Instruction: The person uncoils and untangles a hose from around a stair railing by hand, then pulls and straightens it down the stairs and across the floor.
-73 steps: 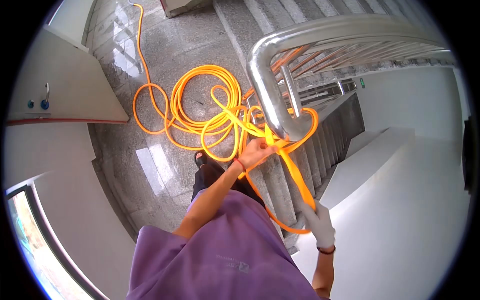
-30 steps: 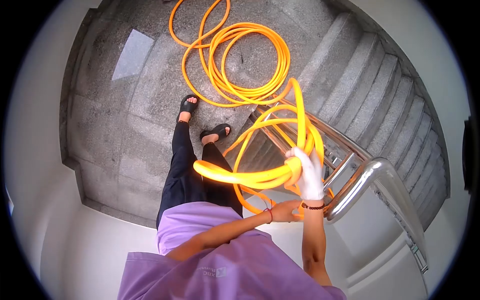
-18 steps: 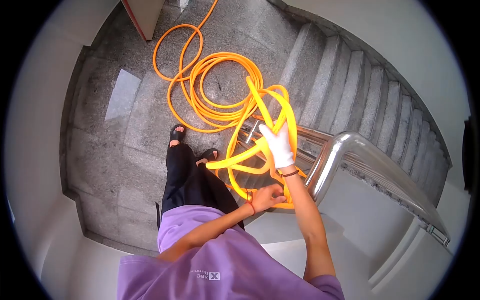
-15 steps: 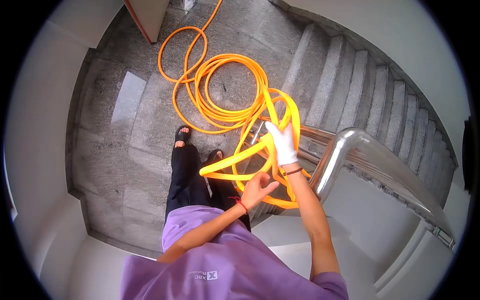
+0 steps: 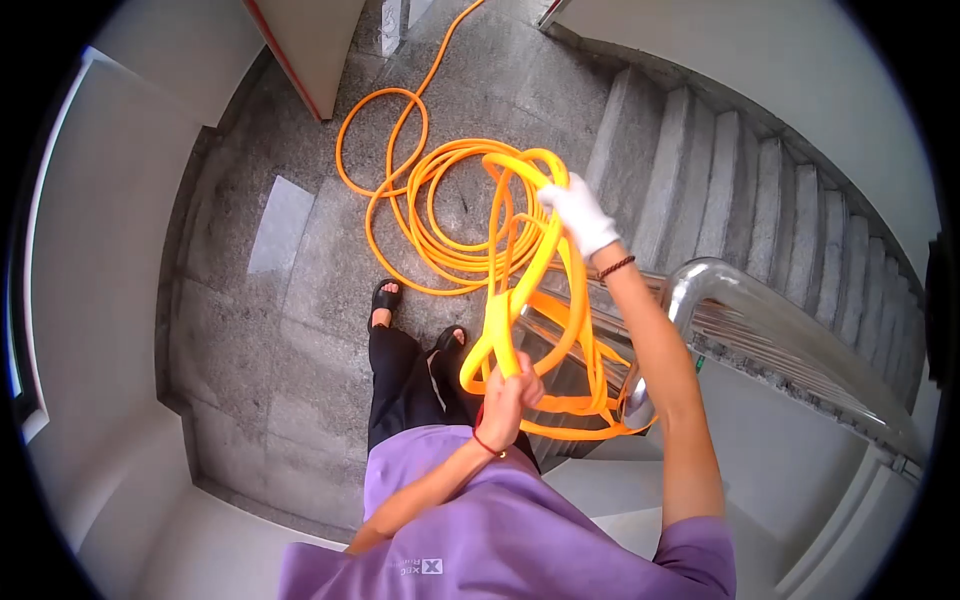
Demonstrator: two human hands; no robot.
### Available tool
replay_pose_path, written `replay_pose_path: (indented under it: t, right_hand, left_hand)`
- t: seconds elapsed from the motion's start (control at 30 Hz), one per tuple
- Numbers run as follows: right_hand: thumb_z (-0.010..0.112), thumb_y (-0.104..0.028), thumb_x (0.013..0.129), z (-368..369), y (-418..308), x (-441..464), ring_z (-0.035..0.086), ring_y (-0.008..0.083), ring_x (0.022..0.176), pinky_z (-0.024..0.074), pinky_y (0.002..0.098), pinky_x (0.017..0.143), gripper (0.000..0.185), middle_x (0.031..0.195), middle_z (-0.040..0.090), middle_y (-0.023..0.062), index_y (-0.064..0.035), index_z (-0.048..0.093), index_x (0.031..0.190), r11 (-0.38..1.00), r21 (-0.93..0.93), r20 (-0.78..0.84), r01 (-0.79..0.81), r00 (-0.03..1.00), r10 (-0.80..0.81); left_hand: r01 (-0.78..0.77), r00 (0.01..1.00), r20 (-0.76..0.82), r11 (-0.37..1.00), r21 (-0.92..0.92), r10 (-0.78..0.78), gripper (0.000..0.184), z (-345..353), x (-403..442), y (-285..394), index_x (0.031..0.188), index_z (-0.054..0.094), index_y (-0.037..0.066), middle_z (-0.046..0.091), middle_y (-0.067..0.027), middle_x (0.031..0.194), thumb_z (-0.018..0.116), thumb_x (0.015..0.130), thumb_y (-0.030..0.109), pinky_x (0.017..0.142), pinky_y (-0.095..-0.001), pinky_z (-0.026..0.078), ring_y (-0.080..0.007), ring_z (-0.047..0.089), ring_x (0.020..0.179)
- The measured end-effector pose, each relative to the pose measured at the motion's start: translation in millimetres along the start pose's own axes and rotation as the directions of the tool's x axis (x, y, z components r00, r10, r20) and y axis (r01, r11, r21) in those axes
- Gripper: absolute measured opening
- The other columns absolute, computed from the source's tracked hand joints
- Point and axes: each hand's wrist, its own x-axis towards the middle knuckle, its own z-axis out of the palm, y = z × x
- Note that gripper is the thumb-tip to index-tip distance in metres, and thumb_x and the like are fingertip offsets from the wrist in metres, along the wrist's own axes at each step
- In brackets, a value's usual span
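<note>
An orange hose (image 5: 500,330) hangs in loops between my hands, with a crossing or knot above my left hand. My bare left hand (image 5: 507,397), with a red string at the wrist, is closed round the lower end of the loops. Higher and to the right, my right hand (image 5: 582,215) in a white glove grips the upper part of the hose. Some loops pass by the bent end of the steel handrail (image 5: 690,290). How the strands cross behind the knot is hidden.
More hose lies coiled on the grey stone floor (image 5: 310,340), with one length running off at the top. Stairs (image 5: 700,190) go down at the right beside the railing. A door panel (image 5: 310,50) stands at the upper left. My feet in black sandals (image 5: 386,294) are left of the railing.
My right hand has moved up with the hose, spreading the loops upward. My left hand, free and open half a second ago, has closed on the lower hose.
</note>
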Motion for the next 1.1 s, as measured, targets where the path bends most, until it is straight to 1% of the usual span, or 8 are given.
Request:
replay_pose_path:
  t: [0.13,0.23,0.27,0.4,0.53,0.67,0.97,1.1]
  right_hand:
    - [0.054,-0.045,0.091,-95,-114,98,0.054,0.0152,0.053,0.0453,0.0274,0.053,0.044,0.068,0.058,0.0061,-0.0011,0.058,0.097,0.934,0.355,0.03,0.042,0.998,-0.056]
    - [0.058,-0.069,0.078,-88,-206,74,0.052,0.0296,0.113,0.0413,0.0405,0.097,0.09,0.12,0.053,0.0195,0.005,0.043,0.127,0.962,0.179,-0.033,0.205,0.979,-0.203]
    - [0.049,-0.037,0.097,-84,-224,57,0.03,0.0011,0.049,0.0237,0.0179,0.043,0.024,0.061,0.034,-0.0126,-0.0205,0.052,0.08,0.945,0.142,0.114,0.295,0.943,-0.311]
    - [0.058,-0.024,0.092,-76,-198,-111,0.053,0.0176,0.112,0.0404,0.0276,0.098,0.045,0.121,0.058,0.0119,0.0001,0.05,0.13,0.866,0.062,0.286,0.497,0.822,-0.492]
    - [0.057,-0.021,0.092,-97,-53,-246,0.063,0.0231,0.097,0.0508,0.0314,0.083,0.036,0.113,0.062,0.0178,0.0039,0.059,0.118,0.955,0.285,0.694,-0.077,0.704,-0.151]
    - [0.07,-0.039,0.082,17,142,-340,0.054,0.0291,0.118,0.0431,0.0389,0.097,0.075,0.126,0.054,0.0212,0.0016,0.039,0.137,0.785,0.103,-0.043,-0.611,0.786,0.617]
    - [0.075,-0.022,0.074,105,179,-294,0.063,0.0241,0.099,0.0476,0.033,0.086,0.046,0.104,0.066,0.0129,-0.0015,0.06,0.113,0.899,0.411,-0.39,-0.15,0.862,0.322]
    - [0.073,-0.02,0.075,145,165,-370,0.063,0.0278,0.09,0.048,0.0357,0.079,0.038,0.094,0.063,0.0119,-0.0012,0.06,0.106,0.903,0.43,-0.575,-0.016,0.766,0.287]
  left_hand:
    - [-0.08,0.867,-0.487,0.936,-0.342,-0.103,0.007,-88,-21,65,0.084,0.048,0.013,0.028,0.0047,0.049,0.048,0.09,0.015,0.046,-0.0248,0.028,-0.0086,0.026,0.04]
    - [-0.082,0.853,-0.515,0.954,-0.287,-0.081,0.014,-143,-9,98,0.082,0.05,0.014,0.027,0.0063,0.047,0.05,0.092,0.023,0.044,-0.025,0.026,-0.0075,0.024,0.038]
    - [-0.052,0.867,-0.494,0.972,-0.23,-0.07,0.016,-136,0,111,0.082,0.05,0.014,0.027,0.0063,0.047,0.05,0.094,0.026,0.044,-0.025,0.026,-0.0075,0.024,0.038]
    - [0.068,0.974,-0.215,0.998,-0.003,-0.067,0.036,-91,55,166,0.084,0.051,0.012,0.031,0.0056,0.046,0.04,0.099,0.042,0.042,-0.0229,0.024,-0.0071,0.022,0.035]
    - [0.221,0.975,-0.082,0.952,0.211,-0.208,0.047,-82,99,191,0.078,0.052,0.012,0.025,0.0061,0.041,0.034,0.099,0.049,0.039,-0.023,0.022,-0.0074,0.019,0.033]
    - [0.307,0.949,-0.037,0.892,0.333,-0.313,0.047,-63,123,185,0.079,0.054,0.014,0.022,0.0075,0.041,0.034,0.099,0.051,0.041,-0.0248,0.023,-0.0075,0.018,0.032]
    - [0.182,0.899,0.165,0.689,0.701,-0.405,0.047,-19,157,189,0.078,0.051,0.011,0.031,0.0054,0.044,0.035,0.1,0.049,0.041,-0.0226,0.024,-0.0055,0.027,0.037]
    - [-0.432,0.902,0.39,-0.362,0.826,-0.186,0.039,-121,186,137,0.103,0.058,0.003,0.058,-0.0066,0.07,0.059,0.092,0.04,0.057,-0.0338,0.048,-0.0198,0.058,0.06]
